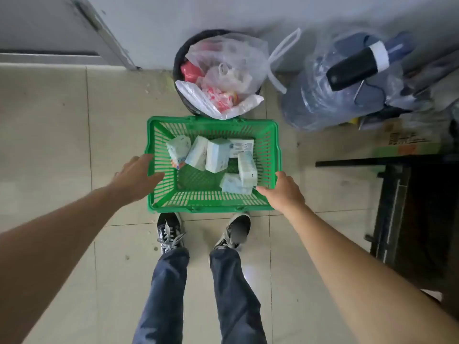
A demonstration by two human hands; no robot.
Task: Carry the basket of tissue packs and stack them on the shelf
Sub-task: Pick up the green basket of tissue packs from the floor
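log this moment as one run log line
phase: reaching for basket | left hand: open at left rim | right hand: open at right rim | green basket: on floor | tissue packs: inside

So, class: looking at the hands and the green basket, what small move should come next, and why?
Probably close both hands on the rims and lift. The left hand and right hand sit open at opposite sides of the basket, which rests on the floor with the tissue packs inside.

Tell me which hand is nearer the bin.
Left. The left hand is on the basket's left rim, below-left of the bin; the right hand sits lower, at the near right corner.
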